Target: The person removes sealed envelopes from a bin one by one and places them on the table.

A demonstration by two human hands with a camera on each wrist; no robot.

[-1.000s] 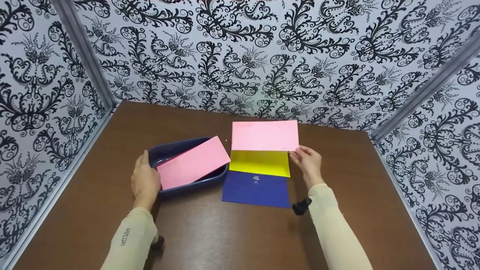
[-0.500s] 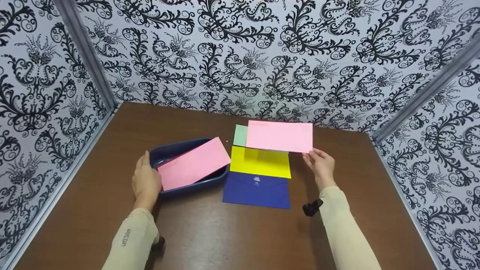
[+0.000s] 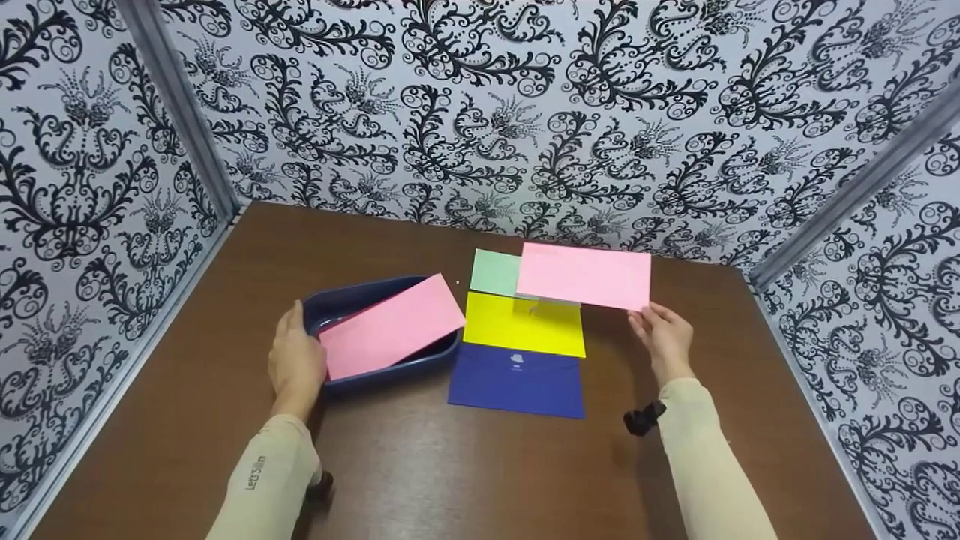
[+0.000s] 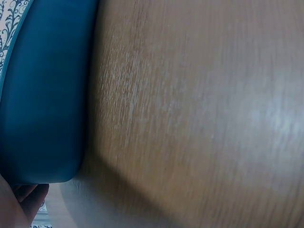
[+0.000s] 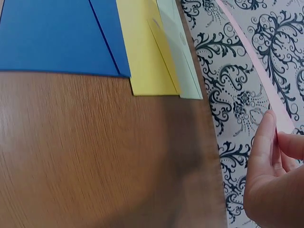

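My right hand (image 3: 664, 335) pinches the lower right edge of a pink envelope (image 3: 583, 274) and holds it lifted above the table; the right wrist view shows the fingers (image 5: 266, 142) closed on its thin edge (image 5: 251, 52). Under it lie a pale green envelope (image 3: 495, 271), a yellow one (image 3: 523, 324) and a dark blue one (image 3: 516, 381) in a row. My left hand (image 3: 296, 358) rests against the left side of a dark blue tray (image 3: 352, 296). A second pink envelope (image 3: 390, 325) lies slanted across that tray.
The brown table (image 3: 450, 472) is walled on three sides by black-and-white patterned panels (image 3: 480, 105). Bare wood spreads in front of the envelopes and to the right of my right hand. The tray's blue wall (image 4: 42, 95) fills the left of the left wrist view.
My right hand has carried the pink envelope to the right and slightly up, uncovering the pale green envelope beneath it. The left hand and the tray have stayed put.
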